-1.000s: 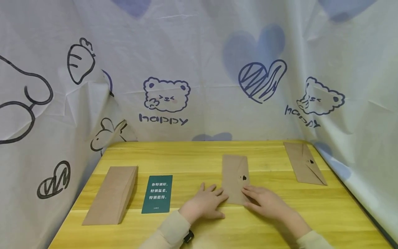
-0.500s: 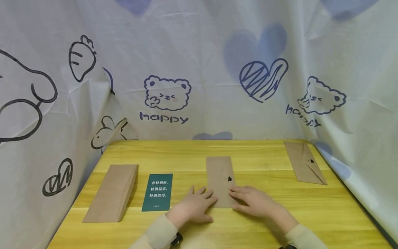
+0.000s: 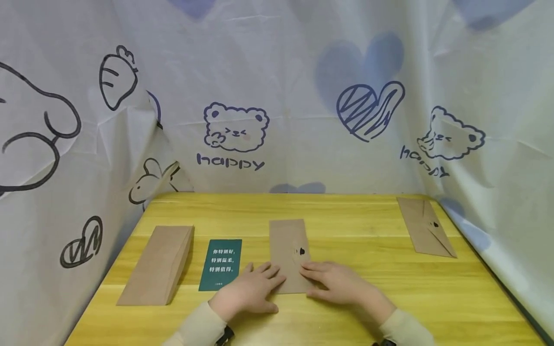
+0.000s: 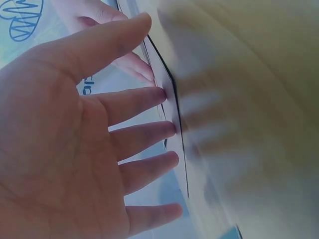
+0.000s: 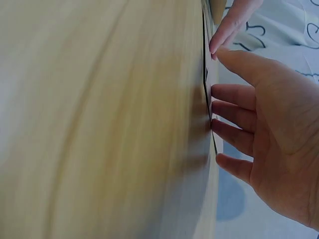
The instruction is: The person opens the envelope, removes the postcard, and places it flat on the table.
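Note:
A brown kraft envelope (image 3: 282,250) with a small black mark near its right side lies flat on the table in the head view. My left hand (image 3: 250,291) is palm down with spread fingers, its fingertips on the envelope's lower left side. From the other side, my right hand (image 3: 339,284) rests its fingertips on the lower right edge. The left wrist view shows the fingers (image 4: 144,134) reaching out straight to the envelope's edge. Similarly extended in the right wrist view, the fingers (image 5: 234,117) meet it along the table surface. A dark green card (image 3: 221,262) with white writing lies just left of my left hand.
Another brown envelope (image 3: 149,266), its flap side raised slightly, lies at the left of the wooden table (image 3: 355,218). A third envelope (image 3: 421,228) with a black mark sits at the far right corner. A white curtain (image 3: 298,139) with drawings encloses the back and sides.
Both hands have slid the middle envelope leftward across the table, closer to the green card. The card and the other two envelopes have stayed in place.

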`<state>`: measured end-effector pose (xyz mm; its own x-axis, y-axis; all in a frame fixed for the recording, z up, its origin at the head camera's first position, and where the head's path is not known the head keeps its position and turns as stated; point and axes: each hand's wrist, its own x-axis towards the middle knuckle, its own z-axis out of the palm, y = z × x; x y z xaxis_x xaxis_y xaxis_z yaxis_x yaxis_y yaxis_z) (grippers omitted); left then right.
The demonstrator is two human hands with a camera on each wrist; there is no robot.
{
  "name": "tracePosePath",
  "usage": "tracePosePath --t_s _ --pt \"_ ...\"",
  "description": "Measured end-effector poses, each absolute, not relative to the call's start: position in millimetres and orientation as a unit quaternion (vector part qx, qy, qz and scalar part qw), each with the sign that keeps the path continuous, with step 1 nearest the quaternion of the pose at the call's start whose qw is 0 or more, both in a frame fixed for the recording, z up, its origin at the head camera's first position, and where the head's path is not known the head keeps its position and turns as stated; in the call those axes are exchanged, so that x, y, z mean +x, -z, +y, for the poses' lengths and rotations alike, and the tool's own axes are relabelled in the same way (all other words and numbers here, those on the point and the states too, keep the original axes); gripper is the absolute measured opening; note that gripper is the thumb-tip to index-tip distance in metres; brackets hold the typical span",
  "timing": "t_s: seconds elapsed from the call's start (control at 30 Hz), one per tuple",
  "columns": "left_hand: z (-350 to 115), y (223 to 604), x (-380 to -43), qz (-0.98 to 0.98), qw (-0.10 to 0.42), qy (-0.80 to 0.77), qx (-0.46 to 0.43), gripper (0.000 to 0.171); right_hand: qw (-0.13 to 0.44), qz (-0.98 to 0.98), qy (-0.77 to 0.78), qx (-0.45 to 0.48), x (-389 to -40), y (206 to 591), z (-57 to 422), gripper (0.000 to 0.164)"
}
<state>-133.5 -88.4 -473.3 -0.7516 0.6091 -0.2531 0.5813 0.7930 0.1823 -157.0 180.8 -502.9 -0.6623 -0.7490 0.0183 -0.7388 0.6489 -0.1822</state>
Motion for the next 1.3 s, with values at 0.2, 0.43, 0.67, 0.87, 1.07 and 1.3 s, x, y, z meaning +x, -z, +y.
tracePosePath --t_s 0.2,0.43,0.67,0.87,1.07,1.3 --pt "-106 470 -131 0.936 0.162 -0.070 0.305 0.071 0.053 0.909 0.075 -0.406 -157 500 160 0.060" --pt "-124 470 -131 0.937 0.179 -0.103 0.282 0.071 0.051 0.910 0.068 -0.406 -156 500 141 0.060" --pt "-129 472 -134 0.941 0.161 -0.104 0.278 0.071 0.052 0.909 0.066 -0.408 -153 498 131 0.059" --pt "-129 474 -136 0.942 0.161 -0.091 0.279 0.072 0.053 0.905 0.059 -0.419 -155 494 125 0.057" --pt "-131 476 -139 0.939 0.166 -0.099 0.285 0.072 0.044 0.902 0.042 -0.428 -164 489 116 0.052" --pt "-128 476 -138 0.936 0.169 -0.109 0.288 0.072 0.036 0.882 0.007 -0.470 -176 491 109 0.048"
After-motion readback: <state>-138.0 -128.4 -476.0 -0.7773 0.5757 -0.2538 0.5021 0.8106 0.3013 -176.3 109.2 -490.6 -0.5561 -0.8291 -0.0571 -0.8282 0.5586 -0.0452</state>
